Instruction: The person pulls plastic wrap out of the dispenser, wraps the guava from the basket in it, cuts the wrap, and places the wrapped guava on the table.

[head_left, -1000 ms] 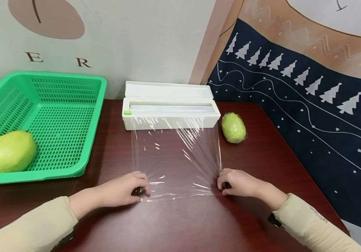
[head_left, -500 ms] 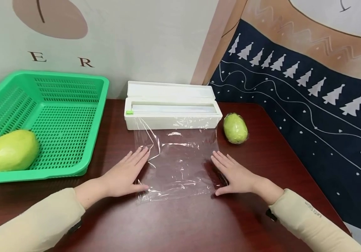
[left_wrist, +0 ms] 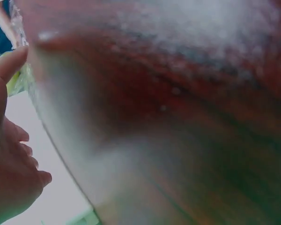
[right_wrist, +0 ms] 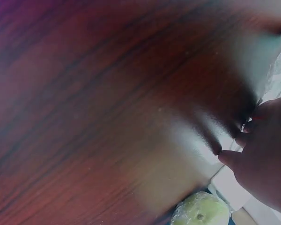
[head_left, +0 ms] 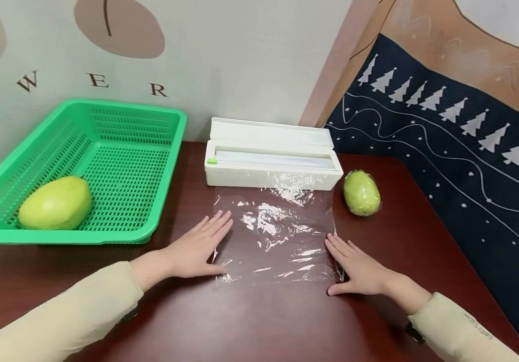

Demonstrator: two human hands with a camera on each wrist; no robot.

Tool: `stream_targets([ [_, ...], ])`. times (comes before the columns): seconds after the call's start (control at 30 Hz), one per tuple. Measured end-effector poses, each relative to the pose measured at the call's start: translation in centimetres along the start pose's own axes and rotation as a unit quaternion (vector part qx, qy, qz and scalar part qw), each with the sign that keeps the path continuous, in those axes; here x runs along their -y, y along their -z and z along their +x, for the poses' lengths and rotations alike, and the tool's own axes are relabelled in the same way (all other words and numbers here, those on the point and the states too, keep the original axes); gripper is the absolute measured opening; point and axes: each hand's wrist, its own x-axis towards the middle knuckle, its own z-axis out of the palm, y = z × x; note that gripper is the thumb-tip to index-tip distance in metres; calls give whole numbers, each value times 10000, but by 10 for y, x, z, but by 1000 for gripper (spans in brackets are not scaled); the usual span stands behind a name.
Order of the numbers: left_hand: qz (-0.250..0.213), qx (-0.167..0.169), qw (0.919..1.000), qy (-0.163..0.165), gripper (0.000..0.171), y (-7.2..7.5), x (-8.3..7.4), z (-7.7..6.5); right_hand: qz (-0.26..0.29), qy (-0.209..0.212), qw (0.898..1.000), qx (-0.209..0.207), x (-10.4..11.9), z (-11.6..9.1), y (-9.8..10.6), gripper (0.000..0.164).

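Note:
A sheet of clear cling film (head_left: 277, 241) lies over the table, running out from the front of a white cling film dispenser (head_left: 273, 176) whose lid stands up. At the sheet's left edge my left hand (head_left: 196, 249) rests with fingers spread straight. My right hand (head_left: 361, 266) touches the right edge, its fingers straight too. The left wrist view shows the left hand (left_wrist: 9, 154) in part, with the table blurred. In the right wrist view the right hand (right_wrist: 262, 145) sits beside the film's edge.
A green plastic basket (head_left: 162, 201) at the left holds a yellow-green fruit (head_left: 56, 203). Right of the dispenser sits a smaller green fruit (head_left: 361, 193) wrapped in film. Behind the dark red table (head_left: 268, 322) is a wall with a printed hanging.
Both hands have let go of the film's front corners and straightened their fingers along its side edges. The film has dropped from taut to lying on the table. The head view has turned left.

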Motion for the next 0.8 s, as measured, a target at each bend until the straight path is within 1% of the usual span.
stream_targets([
  [0.13, -47, -229, 9997, -21, 93, 9, -1, 0, -49, -10, 10000, -12, -1, -2, 0, 106],
  [0.23, -64, -329, 9994, 33, 90, 22, -4, -3, -44, -24, 10000, 33, -1, -2, 0, 107],
  [0.3, -80, -442, 9989, 92, 87, 34, -6, -6, -22, -42, 10000, 50, -1, -2, 0, 106],
  [0.37, -126, -619, 9978, 193, 86, 49, -6, -11, -8, -34, 10000, 51, 0, -2, 0, 106],
  [0.47, -165, -1023, 9938, 395, 84, 72, -2, -21, -12, -19, 10000, 31, -1, -2, -1, 106],
  [0.57, -206, -1507, 9860, 684, 82, 91, 10, -34, -33, -4, 10000, 16, -1, -1, -1, 106],
  [0.67, -188, -1852, 9764, 1096, 82, 104, 29, -49, -32, 8, 10000, 14, -1, -1, -2, 106],
  [0.8, -245, -1981, 9666, 1607, 85, 113, 60, -70, 5, 7, 10000, 13, -2, -2, -2, 107],
])
